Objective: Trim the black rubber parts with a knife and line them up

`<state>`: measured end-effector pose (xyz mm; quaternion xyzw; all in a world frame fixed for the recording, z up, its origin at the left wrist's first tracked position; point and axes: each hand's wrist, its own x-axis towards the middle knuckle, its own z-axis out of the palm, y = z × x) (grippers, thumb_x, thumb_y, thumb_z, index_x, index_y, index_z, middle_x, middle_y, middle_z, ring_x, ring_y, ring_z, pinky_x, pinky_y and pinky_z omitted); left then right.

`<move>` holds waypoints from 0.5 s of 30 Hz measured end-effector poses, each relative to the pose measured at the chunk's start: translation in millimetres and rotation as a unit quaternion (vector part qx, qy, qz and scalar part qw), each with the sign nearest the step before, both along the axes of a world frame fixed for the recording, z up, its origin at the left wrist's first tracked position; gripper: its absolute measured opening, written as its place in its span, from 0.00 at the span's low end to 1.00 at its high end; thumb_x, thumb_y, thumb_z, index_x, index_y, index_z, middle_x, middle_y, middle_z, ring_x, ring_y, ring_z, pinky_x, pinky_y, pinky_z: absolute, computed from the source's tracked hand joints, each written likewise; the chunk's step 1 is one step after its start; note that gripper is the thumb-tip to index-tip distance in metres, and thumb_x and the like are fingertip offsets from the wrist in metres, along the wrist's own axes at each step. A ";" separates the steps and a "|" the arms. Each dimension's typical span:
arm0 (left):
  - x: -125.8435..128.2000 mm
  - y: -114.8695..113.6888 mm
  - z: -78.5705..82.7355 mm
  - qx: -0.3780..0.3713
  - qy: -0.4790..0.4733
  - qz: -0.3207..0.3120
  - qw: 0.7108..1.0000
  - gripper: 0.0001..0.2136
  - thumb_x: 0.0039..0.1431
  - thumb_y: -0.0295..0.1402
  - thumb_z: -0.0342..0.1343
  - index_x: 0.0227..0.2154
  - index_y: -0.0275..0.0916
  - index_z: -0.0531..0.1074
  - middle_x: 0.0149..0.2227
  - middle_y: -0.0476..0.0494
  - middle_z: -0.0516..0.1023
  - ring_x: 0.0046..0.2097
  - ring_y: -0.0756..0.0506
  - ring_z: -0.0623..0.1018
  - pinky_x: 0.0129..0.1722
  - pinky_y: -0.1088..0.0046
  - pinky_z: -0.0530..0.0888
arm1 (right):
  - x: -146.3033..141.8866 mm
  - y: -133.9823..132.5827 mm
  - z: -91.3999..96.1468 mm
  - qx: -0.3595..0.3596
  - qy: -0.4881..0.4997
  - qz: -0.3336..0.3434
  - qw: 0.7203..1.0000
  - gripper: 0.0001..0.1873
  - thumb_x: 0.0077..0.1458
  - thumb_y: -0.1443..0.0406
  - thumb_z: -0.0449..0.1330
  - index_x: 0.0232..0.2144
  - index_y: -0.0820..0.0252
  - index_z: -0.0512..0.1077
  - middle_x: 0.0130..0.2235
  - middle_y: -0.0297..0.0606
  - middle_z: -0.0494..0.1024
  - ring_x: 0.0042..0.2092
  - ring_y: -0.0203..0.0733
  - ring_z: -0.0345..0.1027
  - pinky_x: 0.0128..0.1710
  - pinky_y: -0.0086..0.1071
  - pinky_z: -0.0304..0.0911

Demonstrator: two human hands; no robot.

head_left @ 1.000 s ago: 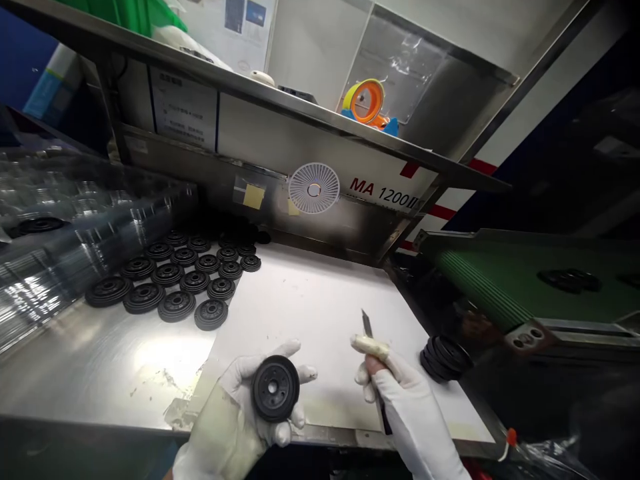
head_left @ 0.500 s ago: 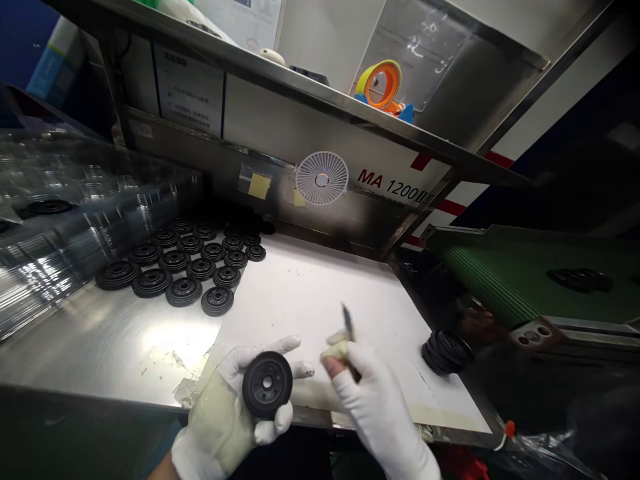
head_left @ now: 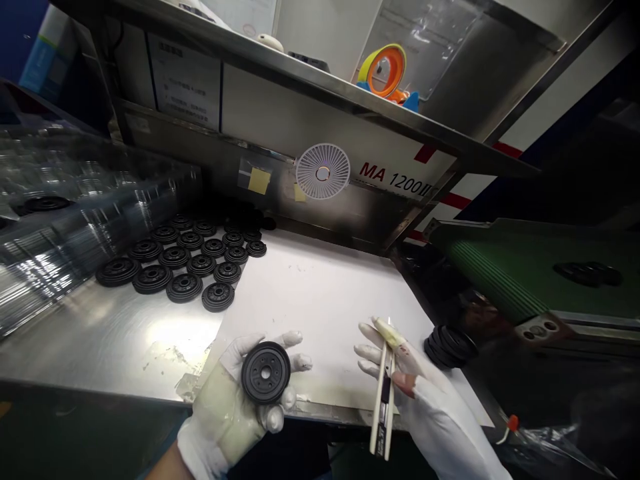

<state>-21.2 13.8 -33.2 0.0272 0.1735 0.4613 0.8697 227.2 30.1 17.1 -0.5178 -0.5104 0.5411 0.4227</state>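
My left hand (head_left: 225,404), in a white glove with a yellowish palm, holds a black plastic wheel (head_left: 253,377). The wheel's face, with a central hole and ring-shaped grooves, is turned up toward me. To the right, my gloved right hand (head_left: 425,393) grips a cream-coloured cutter knife (head_left: 379,420) between the bare thumb tip and the palm, its other fingers stretched out. The knife's handle slants down toward the table's front edge. Several similar black wheels (head_left: 184,287) lie in rows at the left of the table.
White sheet (head_left: 320,300) covers the table's middle. A stack of black wheels (head_left: 449,347) stands at its right edge. Clear plastic trays (head_left: 90,220) are piled at left. A green conveyor (head_left: 500,267) is at right. Tape dispenser (head_left: 383,70) sits on the overhead shelf (head_left: 300,70).
My right hand has moved right and turned over, so the knife's handle now shows. The wheel in my left hand is tilted differently and its grooves show more clearly.
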 end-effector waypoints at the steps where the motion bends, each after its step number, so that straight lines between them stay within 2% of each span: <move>1: 0.7 -0.7 -0.3 0.007 0.006 0.007 1.000 0.22 0.59 0.42 0.47 0.52 0.33 0.65 0.42 0.32 0.73 0.26 0.47 0.74 0.17 0.78 0.64 | -2.4 -2.4 0.1 -0.006 0.026 -0.012 1.000 0.26 0.57 0.63 0.52 0.59 0.50 0.59 0.58 0.44 0.64 0.51 0.52 0.67 0.49 0.50 0.62; 3: 2.6 -1.8 -1.8 0.026 0.022 0.028 0.999 0.20 0.60 0.40 0.46 0.49 0.32 0.68 0.39 0.34 0.74 0.22 0.49 0.72 0.15 0.79 0.58 | -9.1 -7.9 -2.2 0.000 0.021 -0.012 1.000 0.24 0.58 0.61 0.52 0.57 0.50 0.62 0.53 0.44 0.70 0.47 0.49 0.69 0.48 0.47 0.63; 5: 4.5 -2.2 -3.5 0.046 0.040 0.045 0.997 0.18 0.61 0.39 0.44 0.45 0.32 0.70 0.35 0.36 0.74 0.19 0.50 0.71 0.13 0.79 0.54 | -17.3 -14.6 -5.9 0.020 -0.036 0.028 0.999 0.21 0.59 0.62 0.51 0.54 0.52 0.67 0.42 0.41 0.75 0.39 0.43 0.70 0.44 0.42 0.65; 7: 5.5 -1.9 -4.6 0.058 0.052 0.051 0.996 0.18 0.61 0.38 0.43 0.44 0.32 0.70 0.34 0.38 0.74 0.16 0.50 0.69 0.12 0.78 0.51 | -25.8 -21.8 -7.9 0.044 -0.107 0.076 0.990 0.21 0.59 0.62 0.50 0.54 0.52 0.67 0.32 0.37 0.75 0.31 0.39 0.68 0.37 0.36 0.67; 10: 6.0 -0.6 -5.3 0.064 0.063 0.041 0.995 0.19 0.61 0.39 0.42 0.46 0.33 0.69 0.35 0.37 0.75 0.15 0.51 0.68 0.11 0.77 0.48 | -36.3 -30.6 -5.5 0.077 -0.214 0.077 0.971 0.23 0.59 0.59 0.50 0.57 0.50 0.63 0.31 0.35 0.75 0.29 0.38 0.67 0.32 0.32 0.66; 12: 6.6 -0.2 -5.3 0.062 0.067 0.034 0.995 0.19 0.61 0.40 0.42 0.47 0.34 0.69 0.37 0.37 0.75 0.15 0.51 0.69 0.12 0.77 0.47 | -41.0 -33.1 -2.6 0.086 -0.279 0.084 0.953 0.18 0.60 0.56 0.51 0.50 0.50 0.69 0.31 0.35 0.76 0.30 0.38 0.68 0.34 0.31 0.65; 15: 8.9 -0.7 -4.7 0.062 0.068 0.030 0.995 0.19 0.61 0.40 0.43 0.47 0.34 0.69 0.39 0.36 0.75 0.16 0.50 0.70 0.13 0.77 0.47 | -46.4 -32.3 -2.6 0.090 -0.328 0.142 0.930 0.12 0.59 0.56 0.52 0.36 0.52 0.74 0.29 0.33 0.76 0.30 0.39 0.68 0.32 0.29 0.63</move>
